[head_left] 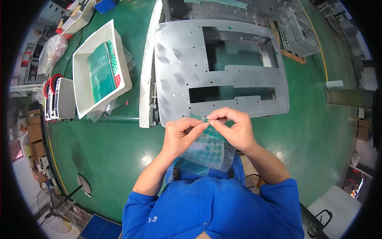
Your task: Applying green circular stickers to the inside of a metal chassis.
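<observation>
My left hand (181, 136) and my right hand (237, 129) meet in front of my body, thumbs and forefingers pinched tip to tip. What sits between the fingertips is too small to make out. Just below them, a clear sheet with rows of green round stickers (210, 150) lies over my lap. A greenish strip of film (215, 134) shows between the hands and that sheet. Directly beyond my fingers is the near edge of a grey metal panel (175, 75) with rectangular cutouts and small holes.
On a green-topped table at left stands a white tray (126, 79) holding green sticker sheets (99, 67). Beside it are a white dispenser with red-rimmed rolls (63, 99) and a plastic bag (53, 53). Grey metal parts (296, 30) rest on a wooden pallet at far right.
</observation>
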